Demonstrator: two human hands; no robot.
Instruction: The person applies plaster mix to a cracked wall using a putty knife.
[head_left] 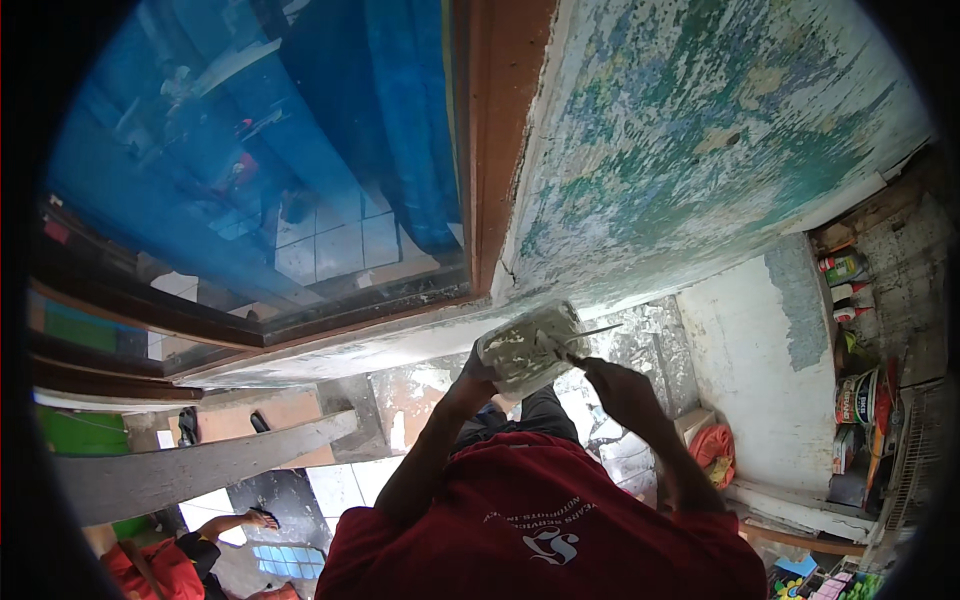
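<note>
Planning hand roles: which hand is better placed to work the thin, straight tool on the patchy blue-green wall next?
Probably the right hand: it holds the thin tool, while the left hand is supporting the pale, smeared, rectangular container.

L hand (474, 376) gripping, R hand (614, 384) w/ fingers (590, 367) curled, both arms (437, 430) bent, angled inward

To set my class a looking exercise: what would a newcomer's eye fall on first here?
Likely the large brown-framed window with blue behind its glass at upper left, and the flaking green-and-white wall at upper right. At centre, above a red shirt, the left hand holds a pale smeared squarish object while the right hand grips a thin straight tool.
</note>
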